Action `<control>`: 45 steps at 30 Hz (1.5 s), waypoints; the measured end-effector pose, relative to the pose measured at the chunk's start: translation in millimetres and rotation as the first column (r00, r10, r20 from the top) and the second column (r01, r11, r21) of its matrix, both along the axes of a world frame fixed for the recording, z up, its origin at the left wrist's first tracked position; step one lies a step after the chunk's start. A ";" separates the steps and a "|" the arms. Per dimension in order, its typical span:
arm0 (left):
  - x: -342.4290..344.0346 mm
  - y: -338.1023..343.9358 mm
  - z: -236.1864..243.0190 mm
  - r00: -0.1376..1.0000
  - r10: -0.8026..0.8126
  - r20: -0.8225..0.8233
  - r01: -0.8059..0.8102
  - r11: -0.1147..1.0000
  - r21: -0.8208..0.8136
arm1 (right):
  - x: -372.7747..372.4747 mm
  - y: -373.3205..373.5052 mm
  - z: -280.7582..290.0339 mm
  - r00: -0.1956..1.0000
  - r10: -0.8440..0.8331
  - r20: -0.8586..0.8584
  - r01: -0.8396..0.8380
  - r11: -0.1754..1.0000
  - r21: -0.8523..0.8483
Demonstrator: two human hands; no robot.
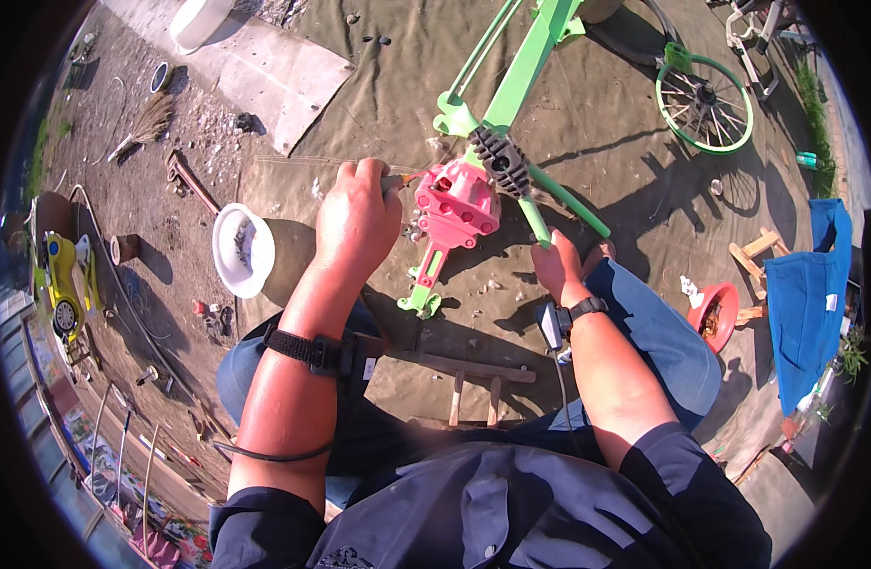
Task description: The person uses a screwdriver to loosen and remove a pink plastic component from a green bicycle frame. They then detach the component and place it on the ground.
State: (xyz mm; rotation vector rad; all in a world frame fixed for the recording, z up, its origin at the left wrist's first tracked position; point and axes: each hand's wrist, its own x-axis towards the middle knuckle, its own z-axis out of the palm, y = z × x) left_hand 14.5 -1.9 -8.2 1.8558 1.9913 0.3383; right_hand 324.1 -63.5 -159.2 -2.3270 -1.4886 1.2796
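My left hand (361, 213) is closed round a short handled tool (395, 182). Its thin reddish tip meets the upper left of a bright pink metal housing (456, 211), but my fingers hide most of it, so I cannot tell its kind. The housing has several round bolt heads and joins a green frame (523, 81) stretching away from me. A black ribbed pedal (500, 163) lies against its upper right. On the right, my right hand (557, 264) grips the near end of a green tube (535, 220). A slotted pink arm with a green foot (420, 302) points toward me.
To the left are a white bowl (256, 248) with scraps inside, a pipe wrench (191, 180), a broom (149, 123) and a yellow toy car (64, 284). To the right are a green-rimmed wheel (745, 116), a red bowl (725, 305) and blue cloth (804, 313). A wooden stool (473, 364) stands between my legs.
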 end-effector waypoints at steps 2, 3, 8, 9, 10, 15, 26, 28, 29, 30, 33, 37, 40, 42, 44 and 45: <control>0.5 -0.8 -1.8 1.000 0.028 0.004 -0.029 0.999 0.022 | 2.8 -1.2 -5.9 0.999 0.027 0.019 -0.028 0.999 0.040; -0.7 -0.2 -2.0 0.999 0.039 -0.001 -0.039 0.999 0.013 | 3.7 -2.2 -7.9 0.999 0.041 0.028 -0.042 0.997 0.060; -23.7 13.5 15.0 0.947 0.250 0.202 -0.194 0.945 -0.261 | 1.9 -1.3 -5.1 0.997 0.062 0.046 -0.066 0.995 0.079; -25.3 15.1 21.4 0.913 0.326 0.246 -0.254 0.925 -0.281 | -0.2 -0.7 -1.1 0.999 0.044 0.030 -0.046 0.997 0.061; -26.9 12.0 20.0 0.950 0.276 0.143 -0.272 0.961 -0.051 | -1.1 -0.2 -0.2 0.999 0.036 0.009 -0.037 0.998 0.042; -32.6 11.3 32.4 0.975 0.134 0.175 -0.092 0.969 -0.229 | -5.8 0.3 4.6 1.000 -0.011 -0.013 0.012 0.999 0.039; 26.8 -9.3 50.0 0.969 -0.107 0.222 0.125 0.990 -0.068 | -6.3 5.8 14.3 0.998 0.050 0.036 -0.049 0.998 -0.042; 39.6 -13.4 42.8 0.958 -0.174 0.228 0.185 0.982 -0.030 | -3.9 6.2 13.8 0.999 0.039 0.014 -0.038 0.995 -0.092; 45.6 -15.6 40.0 0.955 -0.209 0.210 0.218 0.976 -0.022 | -3.0 5.8 11.1 0.998 0.043 0.035 -0.039 0.994 -0.097; 50.8 -18.3 37.4 0.952 -0.241 0.188 0.249 0.968 -0.015 | -4.1 6.3 9.6 0.997 0.050 0.052 -0.044 0.994 -0.102; 63.2 -26.2 26.2 0.929 -0.339 0.148 0.339 0.940 0.027 | -5.6 6.0 5.9 0.995 0.061 0.073 -0.052 0.992 -0.113; 77.5 -31.2 18.2 0.913 -0.404 0.055 0.401 0.914 0.053 | -9.0 3.0 7.8 0.997 0.040 0.061 -0.038 0.999 -0.038; 84.7 -32.0 15.1 0.893 -0.449 -0.004 0.449 0.892 0.047 | -7.5 5.8 15.3 0.998 0.049 0.037 -0.045 0.995 -0.088; 88.7 -32.1 13.1 0.883 -0.469 -0.029 0.470 0.882 0.038 | -6.3 5.6 16.0 0.996 0.079 0.044 -0.075 0.994 -0.075; 92.6 -31.7 12.4 0.876 -0.481 -0.039 0.482 0.875 0.036 | -7.2 6.1 17.6 0.997 0.057 0.052 -0.051 0.993 -0.103; 95.0 -31.2 12.6 0.876 -0.480 -0.052 0.482 0.876 0.027 | -7.9 7.0 20.0 0.997 0.047 0.056 -0.040 0.992 -0.117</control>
